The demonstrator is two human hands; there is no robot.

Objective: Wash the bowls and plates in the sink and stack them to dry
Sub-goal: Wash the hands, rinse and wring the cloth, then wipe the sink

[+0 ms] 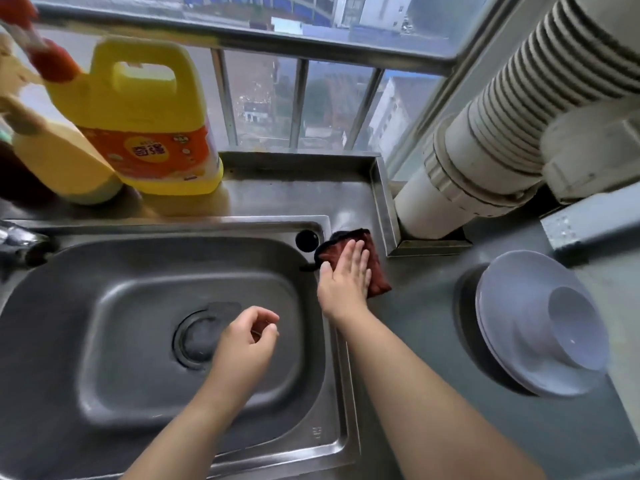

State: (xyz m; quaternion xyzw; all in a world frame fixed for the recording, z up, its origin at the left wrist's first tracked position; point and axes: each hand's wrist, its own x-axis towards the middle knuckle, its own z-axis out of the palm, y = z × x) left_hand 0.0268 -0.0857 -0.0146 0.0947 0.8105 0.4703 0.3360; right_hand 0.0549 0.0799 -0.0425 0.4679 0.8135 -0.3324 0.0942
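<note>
The steel sink [104, 271] holds no dishes; only its drain [197, 336] shows. My left hand [247, 337] hovers over the drain with loosely curled fingers, holding nothing. My right hand [346, 275] lies flat, fingers straight, on a dark red cloth [375, 271] at the sink's back right corner. On the counter to the right sits a stack of pale lilac plates [509, 320] with an upturned bowl [575, 327] on top.
A yellow detergent jug [145, 112] and a yellow bottle [59, 157] stand on the ledge behind the sink. The tap [20, 237] is at far left. A wide ribbed duct pipe [502, 133] crosses the back right. A barred window is behind.
</note>
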